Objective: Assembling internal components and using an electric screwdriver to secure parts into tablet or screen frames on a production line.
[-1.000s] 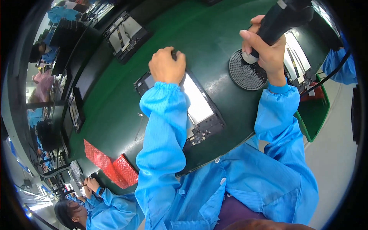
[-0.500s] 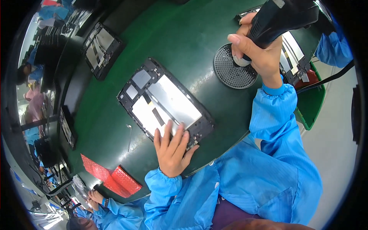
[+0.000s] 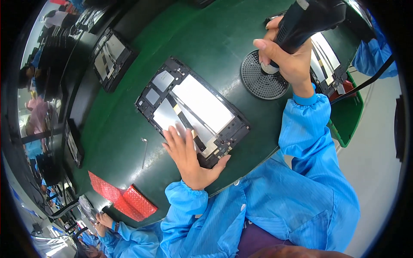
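An opened tablet [image 3: 206, 101] lies flat and slanted on the green table in front of me, its silvery inner plate, flat cables and black frame facing up. On its near left edge rests my left hand [image 3: 189, 161], open, with the fingers spread over the plate and the thumb by the near corner. My right hand [image 3: 292, 64] is closed around a black power screwdriver [image 3: 301, 23], held tip down. The pale tip end is over a round black tray [image 3: 262, 84] full of small holes; whether it touches the tray is hidden.
More opened tablets lie at the far left [image 3: 112, 58] and beyond my right wrist [image 3: 325, 58]. A thin metal strip [image 3: 144, 152] and red bubble wrap [image 3: 122, 198] are on the left. A green bin [image 3: 350, 120] stands right. A co-worker's hands [image 3: 105, 221] show lower left.
The tablet has shifted slightly right and away from me. My left hand has moved from its near end to the near left edge. The screwdriver has moved slightly left.
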`<state>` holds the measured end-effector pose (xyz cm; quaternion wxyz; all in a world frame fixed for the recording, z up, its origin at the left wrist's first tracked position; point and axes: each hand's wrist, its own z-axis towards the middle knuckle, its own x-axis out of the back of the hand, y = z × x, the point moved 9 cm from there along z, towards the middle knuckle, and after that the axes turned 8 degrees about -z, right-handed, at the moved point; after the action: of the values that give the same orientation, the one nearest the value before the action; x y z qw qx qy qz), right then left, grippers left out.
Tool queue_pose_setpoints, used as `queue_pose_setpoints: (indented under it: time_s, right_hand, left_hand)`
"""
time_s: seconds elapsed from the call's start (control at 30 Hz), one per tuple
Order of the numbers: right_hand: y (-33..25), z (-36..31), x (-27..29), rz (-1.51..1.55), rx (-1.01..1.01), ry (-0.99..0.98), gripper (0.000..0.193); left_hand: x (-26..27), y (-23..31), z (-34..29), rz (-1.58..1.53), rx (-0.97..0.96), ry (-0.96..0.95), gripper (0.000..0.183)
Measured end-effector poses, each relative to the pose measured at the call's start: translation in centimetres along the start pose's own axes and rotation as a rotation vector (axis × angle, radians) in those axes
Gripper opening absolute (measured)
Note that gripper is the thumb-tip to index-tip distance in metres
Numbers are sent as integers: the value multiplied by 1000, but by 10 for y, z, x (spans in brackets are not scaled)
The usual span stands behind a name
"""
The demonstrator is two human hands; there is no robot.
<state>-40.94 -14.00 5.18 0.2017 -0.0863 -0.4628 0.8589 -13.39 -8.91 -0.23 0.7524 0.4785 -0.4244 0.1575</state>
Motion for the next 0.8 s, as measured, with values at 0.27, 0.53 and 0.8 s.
queue_pose_setpoints:
  time_s: [0.27,0.53,0.8]
  right_hand:
    - [1,2,-1,-56,93,-53,27]
    - [3,2,6,-99,-23,-7,30]
    - [-3,2,6,16,-15,58,31]
  left_hand:
    - [-2,4,11,-176,-153,17,100]
    - [-7,7,6,-167,-70,-1,121]
    - [-16,-17,-35,20,404,35,100]
